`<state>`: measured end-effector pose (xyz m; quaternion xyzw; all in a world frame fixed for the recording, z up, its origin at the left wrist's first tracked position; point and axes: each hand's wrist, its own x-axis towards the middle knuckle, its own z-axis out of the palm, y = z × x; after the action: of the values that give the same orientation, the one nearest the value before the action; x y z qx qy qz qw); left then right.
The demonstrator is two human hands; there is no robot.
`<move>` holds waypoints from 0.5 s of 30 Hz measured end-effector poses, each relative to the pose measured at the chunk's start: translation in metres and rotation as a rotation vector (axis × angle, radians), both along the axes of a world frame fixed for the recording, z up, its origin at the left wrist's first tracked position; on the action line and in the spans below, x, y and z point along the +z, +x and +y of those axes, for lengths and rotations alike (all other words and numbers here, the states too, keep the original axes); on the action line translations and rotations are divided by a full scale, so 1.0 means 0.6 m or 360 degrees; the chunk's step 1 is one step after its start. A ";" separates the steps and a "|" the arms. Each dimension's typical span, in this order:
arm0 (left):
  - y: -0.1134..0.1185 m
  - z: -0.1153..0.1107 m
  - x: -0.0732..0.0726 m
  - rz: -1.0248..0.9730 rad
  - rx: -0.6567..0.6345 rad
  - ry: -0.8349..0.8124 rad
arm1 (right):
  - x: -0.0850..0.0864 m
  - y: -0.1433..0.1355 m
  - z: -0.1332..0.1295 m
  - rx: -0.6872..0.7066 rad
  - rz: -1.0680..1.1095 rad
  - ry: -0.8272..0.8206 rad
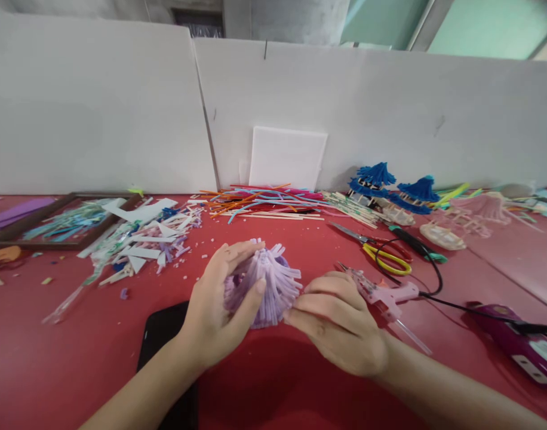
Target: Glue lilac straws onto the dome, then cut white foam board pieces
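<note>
Over the red tabletop I hold a lilac cone-shaped roof made of fuzzy pipe-cleaner strips that fan down from its peak. My left hand is wrapped round its left side, thumb across the front and fingers behind. At the lower right edge, my right hand pinches the end of a strip between thumb and fingers; the fingertips partly cover that end. Just beyond the right hand lies a pink hot glue gun with a clear glue stick. Beneath my left forearm is a black phone-like slab.
Scissors and a green-black tool lie right. Blue-roofed models and a pink one stand behind. Pipe cleaners line the white partition. Scraps and a frame lie left; a power strip sits right.
</note>
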<state>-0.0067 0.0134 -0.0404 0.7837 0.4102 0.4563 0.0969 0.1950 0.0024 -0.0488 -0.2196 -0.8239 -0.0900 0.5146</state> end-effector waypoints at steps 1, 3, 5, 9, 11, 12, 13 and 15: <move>0.000 0.000 -0.001 -0.0029 -0.0015 -0.0020 | 0.000 0.000 -0.001 -0.0009 0.0019 -0.0012; 0.001 0.000 -0.003 -0.0070 -0.0032 -0.0047 | 0.000 -0.002 -0.002 -0.0036 0.0042 -0.0016; 0.000 0.001 -0.003 -0.0073 -0.0031 -0.0050 | -0.002 -0.004 -0.003 -0.0064 0.0030 0.0006; 0.001 -0.002 0.001 0.0011 0.0051 0.0002 | -0.007 -0.006 -0.001 -0.0098 0.0001 0.0053; 0.004 -0.007 0.007 0.0089 0.0147 0.0047 | -0.008 -0.006 0.000 -0.0118 -0.0017 0.0059; 0.007 -0.010 0.010 0.0129 0.0193 0.0059 | -0.007 -0.005 0.000 -0.0130 -0.0027 0.0056; 0.010 -0.013 0.013 0.0167 0.0231 0.0061 | -0.007 -0.004 0.000 -0.0140 -0.0036 0.0058; 0.015 -0.018 0.018 0.0207 0.0291 0.0055 | -0.008 -0.002 -0.001 -0.0149 -0.0046 0.0061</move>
<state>0.0025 0.0027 -0.0296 0.7725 0.4775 0.4183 0.0146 0.1941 0.0020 -0.0534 -0.2467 -0.8183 -0.1329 0.5019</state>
